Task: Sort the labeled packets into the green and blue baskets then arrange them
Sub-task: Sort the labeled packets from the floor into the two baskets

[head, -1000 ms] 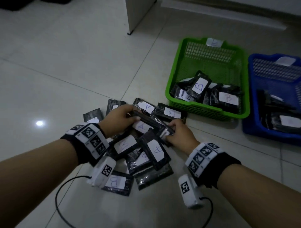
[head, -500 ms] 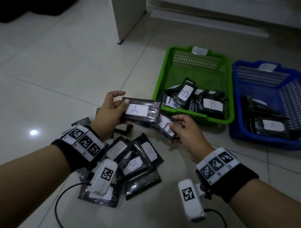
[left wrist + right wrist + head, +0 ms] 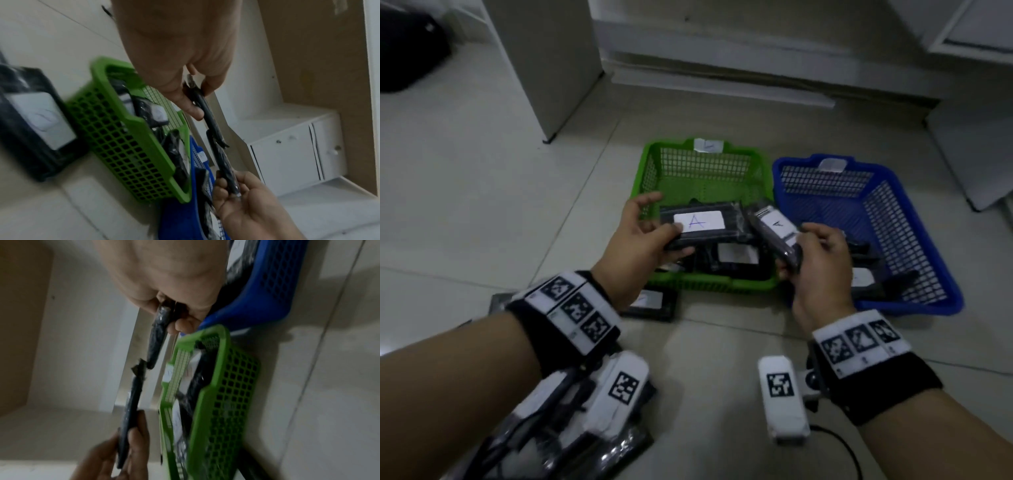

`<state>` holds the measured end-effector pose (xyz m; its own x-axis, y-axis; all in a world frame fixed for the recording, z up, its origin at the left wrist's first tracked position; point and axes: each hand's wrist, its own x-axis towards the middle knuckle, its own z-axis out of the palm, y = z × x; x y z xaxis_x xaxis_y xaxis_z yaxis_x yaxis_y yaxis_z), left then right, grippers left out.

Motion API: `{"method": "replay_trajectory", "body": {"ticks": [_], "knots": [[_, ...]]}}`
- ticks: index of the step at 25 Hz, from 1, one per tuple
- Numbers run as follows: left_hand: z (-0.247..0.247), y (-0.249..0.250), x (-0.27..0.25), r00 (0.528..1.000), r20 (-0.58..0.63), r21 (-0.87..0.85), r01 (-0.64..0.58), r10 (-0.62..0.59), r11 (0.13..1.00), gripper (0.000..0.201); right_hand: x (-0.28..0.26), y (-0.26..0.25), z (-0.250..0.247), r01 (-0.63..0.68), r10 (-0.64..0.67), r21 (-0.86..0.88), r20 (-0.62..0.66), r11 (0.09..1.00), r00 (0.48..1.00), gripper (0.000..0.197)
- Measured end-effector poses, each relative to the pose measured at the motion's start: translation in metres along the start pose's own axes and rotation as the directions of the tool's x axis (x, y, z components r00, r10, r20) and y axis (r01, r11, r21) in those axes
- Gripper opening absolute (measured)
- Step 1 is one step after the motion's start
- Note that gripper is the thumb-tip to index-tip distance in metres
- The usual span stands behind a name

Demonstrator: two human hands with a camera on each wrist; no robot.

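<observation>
While both packets hung over the baskets, my left hand (image 3: 635, 245) pinched one black packet marked A (image 3: 703, 224) by its near end, thumb on top and fingers beneath, and my right hand (image 3: 816, 260) clamped round the end of a second A packet (image 3: 775, 228), tilted up toward the first so their ends nearly met. Both sat above the green basket (image 3: 650, 171), which already held a heap of dark packets with white labels, and the blue basket (image 3: 914, 212) just beside it on the right held a few more. Neither packet had been let go, so I judged this pair mid-delivery. Which basket takes the A's I couldn't tell; the tags on the far rims were too blurred to read. Plenty remained: one labeled packet on the floor (image 3: 649, 303) lay just before the green basket, more lay under my left wrist at the bottom of the head view, and the tidy arranging inside the baskets hadn't started, judging by the jumble.
</observation>
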<state>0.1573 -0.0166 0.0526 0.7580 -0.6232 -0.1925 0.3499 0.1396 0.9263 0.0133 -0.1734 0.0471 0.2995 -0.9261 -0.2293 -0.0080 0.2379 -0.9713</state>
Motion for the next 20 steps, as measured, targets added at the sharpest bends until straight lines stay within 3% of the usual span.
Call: {"method": "replay_trajectory", "body": {"ticks": [2, 4, 6, 9, 12, 15, 16, 17, 20], "knots": [[0.039, -0.004, 0.021, 0.998, 0.053, 0.023, 0.029, -0.030, 0.999, 0.033, 0.031, -0.010, -0.023, 0.009, 0.005, 0.090, -0.152, 0.996, 0.988, 0.013], [0.080, -0.013, 0.041, 0.995, 0.071, 0.048, 0.060, -0.064, 0.997, 0.030, 0.064, -0.012, -0.047, -0.005, 0.035, 0.125, -0.241, 0.992, 0.970, 0.024], [0.119, -0.031, 0.056, 0.995, 0.069, 0.211, 0.049, -0.065, 0.976, 0.034, 0.092, -0.009, -0.066, -0.043, 0.070, 0.106, -0.266, 0.993, 0.961, 0.033], [0.152, -0.063, 0.068, 0.996, 0.087, 0.545, -0.040, -0.009, 0.837, 0.047, 0.109, 0.002, -0.079, -0.087, 0.100, 0.072, -0.205, 0.994, 0.974, 0.036], [0.165, -0.082, 0.077, 0.986, 0.162, 0.784, -0.149, 0.033, 0.602, 0.055, 0.112, 0.010, -0.086, -0.106, 0.098, -0.079, -0.102, 0.991, 0.990, 0.041], [0.165, -0.084, 0.087, 0.934, 0.355, 0.920, -0.340, -0.045, 0.197, 0.058, 0.107, 0.014, -0.093, -0.090, 0.088, -0.262, -0.022, 0.961, 0.996, 0.042], [0.161, -0.078, 0.086, 0.917, 0.395, 0.916, -0.388, -0.061, 0.106, 0.057, 0.103, 0.015, -0.094, -0.043, 0.042, -0.317, -0.010, 0.947, 0.999, 0.041], [0.155, -0.068, 0.083, 0.904, 0.423, 0.904, -0.417, -0.060, 0.091, 0.052, 0.096, 0.013, -0.093, 0.006, -0.013, -0.374, -0.016, 0.927, 1.000, 0.040], [0.108, -0.035, 0.060, 0.869, 0.493, 0.839, -0.483, 0.022, 0.251, 0.032, 0.059, 0.010, -0.076, 0.194, -0.191, -0.552, 0.063, 0.811, 0.979, 0.029]]}}
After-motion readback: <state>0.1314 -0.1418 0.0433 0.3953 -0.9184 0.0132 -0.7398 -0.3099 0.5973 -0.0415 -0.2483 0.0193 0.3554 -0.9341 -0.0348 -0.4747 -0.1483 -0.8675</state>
